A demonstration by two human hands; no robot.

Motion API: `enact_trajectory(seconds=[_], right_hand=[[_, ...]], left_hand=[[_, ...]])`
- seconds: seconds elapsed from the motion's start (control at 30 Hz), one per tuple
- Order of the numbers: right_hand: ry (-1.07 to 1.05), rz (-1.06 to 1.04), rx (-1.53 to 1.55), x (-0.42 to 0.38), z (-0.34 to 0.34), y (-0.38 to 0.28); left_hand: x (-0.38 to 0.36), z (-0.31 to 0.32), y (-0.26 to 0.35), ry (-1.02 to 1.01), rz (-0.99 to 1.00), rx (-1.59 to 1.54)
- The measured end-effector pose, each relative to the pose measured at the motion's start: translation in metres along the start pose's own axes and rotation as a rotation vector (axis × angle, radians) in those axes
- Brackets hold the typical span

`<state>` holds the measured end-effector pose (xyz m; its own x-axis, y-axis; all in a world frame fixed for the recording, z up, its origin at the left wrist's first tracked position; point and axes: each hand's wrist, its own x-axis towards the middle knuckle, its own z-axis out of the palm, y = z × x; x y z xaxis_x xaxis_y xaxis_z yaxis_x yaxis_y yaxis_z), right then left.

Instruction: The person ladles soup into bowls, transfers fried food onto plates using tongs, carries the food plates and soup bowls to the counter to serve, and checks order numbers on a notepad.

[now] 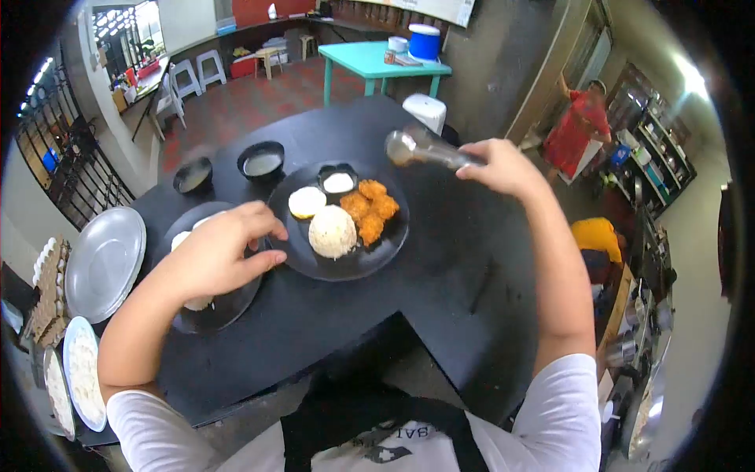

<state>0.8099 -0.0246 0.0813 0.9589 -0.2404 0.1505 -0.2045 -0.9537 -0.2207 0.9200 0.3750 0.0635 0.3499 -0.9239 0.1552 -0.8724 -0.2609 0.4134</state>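
My right hand (503, 167) grips metal tongs (431, 149), held out to the right above the black table. Their tips look blurred. On a dark plate (346, 272) in the middle lie a rice mound (333, 233), several orange-brown fried pieces (371, 209), an egg (307, 202) and a small black cup of white sauce (338, 183). My left hand (224, 250) hovers palm down with fingers apart, close to that plate's left edge. It covers much of a second dark plate (228, 316), whose white food shows only partly.
Two black bowls (261, 160) stand at the table's far left. Metal platters (106, 263), an egg carton (49, 295) and a white-filled tray (83, 374) line the left side. A green table (377, 59) stands ahead. A person in red (580, 130) and another in yellow (598, 238) are right.
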Motion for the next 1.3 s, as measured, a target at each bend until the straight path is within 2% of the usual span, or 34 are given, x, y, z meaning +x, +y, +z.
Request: enact_trajectory(seconds=[0.07,0.1,0.2,0.23,0.3,0.33,0.4,0.47,0.53,0.63,0.67,0.7,0.73,0.83,0.93,0.97,1.03,1.07,1.17,1.23,1.27,1.3], right_hand=[[0.089,0.072,0.159,-0.034,-0.005,0.011],[0.065,0.209,0.289,-0.059,-0.01,0.002],[0.137,0.305,0.573,-0.139,0.0,0.017],[0.131,0.372,0.618,-0.173,-0.003,0.01],[0.201,0.483,0.712,-0.245,-0.003,-0.009],[0.257,0.535,0.749,-0.282,-0.001,-0.019],[0.472,0.607,0.834,-0.354,0.008,-0.051],[0.72,0.702,0.861,-0.425,0.028,-0.085],[0.947,0.758,0.899,-0.496,0.059,-0.114],[1.425,0.88,0.989,-0.578,0.121,-0.172],[1.549,1.019,0.928,-0.604,0.139,-0.191],[1.584,1.126,0.888,-0.636,0.153,-0.211],[1.612,1.23,0.854,-0.663,0.163,-0.235],[1.743,1.322,0.738,-0.752,0.18,-0.306],[1.988,1.39,0.583,-0.815,0.178,-0.369],[1.994,1.399,0.49,-0.835,0.179,-0.382],[2.001,1.429,0.285,-0.877,0.167,-0.407],[2.036,1.409,0.208,-0.895,0.16,-0.416],[2.024,1.487,-0.198,-0.959,0.12,-0.455],[1.999,1.582,-0.466,-1.013,0.096,-0.493],[2.007,1.671,-0.566,-1.038,0.083,-0.514],[1.939,1.676,-0.682,-1.086,0.081,-0.537]], left_hand=[[0.008,0.001,0.012,-0.097,-0.014,-0.051],[0.011,0.004,0.013,-0.148,0.1,-0.051],[0.012,0.013,0.048,-0.25,0.272,-0.13],[0.012,0.013,0.062,-0.34,0.344,-0.153],[0.008,0.012,0.096,-0.473,0.495,-0.415],[0.009,0.006,0.11,-0.623,0.665,-0.447],[0.004,0.004,0.142,-0.814,0.893,-0.588],[-0.01,0.004,0.172,-0.91,1.016,-0.665],[-0.034,0.001,0.207,-0.908,1.04,-0.684],[-0.092,-0.008,0.265,-0.754,0.938,-0.644],[-0.115,-0.01,0.285,-0.663,0.861,-0.596],[-0.137,-0.01,0.305,-0.564,0.782,-0.536],[-0.148,-0.008,0.316,-0.595,0.84,-0.541],[-0.172,0.003,0.34,-0.886,0.904,-0.729],[-0.19,0.026,0.363,-1.175,0.912,-0.892],[-0.193,0.035,0.376,-1.29,0.914,-0.938],[-0.202,0.06,0.404,-1.537,0.915,-1.021],[-0.198,0.094,0.416,-1.779,1.052,-1.131],[-0.2,0.17,0.467,-1.655,1.348,-1.125],[-0.206,0.224,0.494,-1.484,1.447,-1.029],[-0.209,0.256,0.502,-1.351,1.46,-0.941],[-0.21,0.298,0.502,-1.426,1.246,-1.015]])
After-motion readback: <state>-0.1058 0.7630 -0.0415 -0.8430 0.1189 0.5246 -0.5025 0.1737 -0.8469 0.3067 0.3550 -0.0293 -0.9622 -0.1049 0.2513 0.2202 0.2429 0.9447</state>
